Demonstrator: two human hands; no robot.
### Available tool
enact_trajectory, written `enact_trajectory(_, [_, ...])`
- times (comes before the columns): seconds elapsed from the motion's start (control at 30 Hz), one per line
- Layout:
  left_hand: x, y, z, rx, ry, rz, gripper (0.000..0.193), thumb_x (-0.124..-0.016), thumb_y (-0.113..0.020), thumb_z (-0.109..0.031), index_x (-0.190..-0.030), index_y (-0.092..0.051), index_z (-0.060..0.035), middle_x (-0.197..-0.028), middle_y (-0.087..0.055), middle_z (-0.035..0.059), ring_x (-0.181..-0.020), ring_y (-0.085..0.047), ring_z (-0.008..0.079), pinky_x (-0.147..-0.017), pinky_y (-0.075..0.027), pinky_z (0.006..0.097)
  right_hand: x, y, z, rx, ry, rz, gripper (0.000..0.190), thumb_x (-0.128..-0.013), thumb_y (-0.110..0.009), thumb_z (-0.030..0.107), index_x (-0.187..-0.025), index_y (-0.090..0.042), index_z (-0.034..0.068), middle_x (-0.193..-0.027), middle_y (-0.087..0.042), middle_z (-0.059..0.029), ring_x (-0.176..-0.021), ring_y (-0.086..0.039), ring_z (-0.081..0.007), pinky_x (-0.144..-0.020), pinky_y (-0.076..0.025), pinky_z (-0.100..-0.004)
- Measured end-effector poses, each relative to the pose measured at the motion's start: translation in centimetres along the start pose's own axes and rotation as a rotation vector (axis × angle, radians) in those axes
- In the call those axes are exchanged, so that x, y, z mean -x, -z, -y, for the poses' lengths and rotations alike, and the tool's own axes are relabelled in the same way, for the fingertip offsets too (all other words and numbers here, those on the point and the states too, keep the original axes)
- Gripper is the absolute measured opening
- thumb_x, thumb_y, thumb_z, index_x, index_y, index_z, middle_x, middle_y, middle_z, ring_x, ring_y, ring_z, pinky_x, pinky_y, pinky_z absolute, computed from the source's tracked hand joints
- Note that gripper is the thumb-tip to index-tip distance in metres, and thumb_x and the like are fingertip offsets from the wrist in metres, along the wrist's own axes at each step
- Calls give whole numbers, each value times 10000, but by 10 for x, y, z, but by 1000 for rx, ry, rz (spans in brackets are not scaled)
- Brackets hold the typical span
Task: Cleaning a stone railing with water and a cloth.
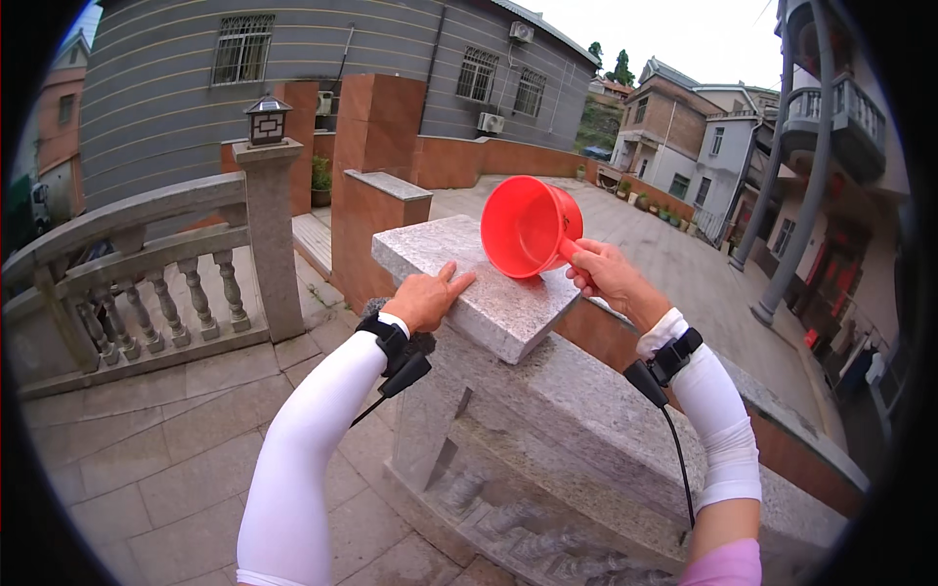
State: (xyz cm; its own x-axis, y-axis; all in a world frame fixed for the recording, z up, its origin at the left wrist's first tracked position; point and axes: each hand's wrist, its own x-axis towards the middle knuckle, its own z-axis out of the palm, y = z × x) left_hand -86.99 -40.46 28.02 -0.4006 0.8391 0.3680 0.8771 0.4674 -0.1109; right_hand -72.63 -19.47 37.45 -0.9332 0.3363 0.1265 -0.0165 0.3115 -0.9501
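My right hand [604, 275] grips the handle of a red plastic water dipper [520, 227]. The dipper is tipped on its side, its open mouth facing left and towards me, above the far right part of a granite post cap [484, 315]. Whether its rim rests on the stone I cannot tell. My left hand [429, 297] lies on the cap's left near edge with its fingers apart and nothing held. Something dark and rough, partly hidden, is behind my left wrist. Both wrists carry black straps with cables over white sleeves.
A stone balustrade [165, 293] with a lamp-topped post [275, 234] stands at the left. A granite rail [623, 395] runs from the cap to the lower right. Behind are a red-tiled pillar [377, 124] and a low wall [506, 157]. Paving [205, 439] lies at the lower left.
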Motion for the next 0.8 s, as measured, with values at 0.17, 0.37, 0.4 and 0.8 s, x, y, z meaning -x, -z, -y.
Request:
enact_trajectory(0.17, [-10,-6,22,-82,58,-52,624,-631,-546,-22,-1191,-321,-184,-1118,-400,151,-749,-564,275,-635,-453,356,-47,-27,-11,146,124,-19,126,-741,-420,101,-829,-480,35,-601,-445,-5,-459,-406,-50,-372,-321,-184])
enact_trajectory(0.37, [-12,-3,19,-79,89,-16,608,-641,-541,-20,-1183,-329,-193,-1144,-390,144,-757,-568,264,-640,-455,354,-41,2,-27,783,383,-185,253,-709,-414,76,-943,-440,-16,-820,-534,-177,-808,-521,-295,-682,-400,-353])
enact_trajectory(0.4, [-13,-2,18,-84,91,7,626,-638,-543,-18,-1194,-317,-196,-1184,-364,149,-772,-568,264,-650,-456,349,-25,7,-22,794,362,-158,317,-704,-414,75,-1005,-424,-23,-884,-522,-214,-898,-495,-331,-746,-377,-365])
enact_trajectory(0.8, [0,-2,16,-85,124,23,696,-597,-467,47,-1213,-288,-224,-1236,-320,141,-865,-522,325,-717,-435,383,210,76,-57,956,326,-310,513,-698,-469,95,-1182,-320,8,-860,-472,-164,-775,-489,-263,-705,-385,-332])
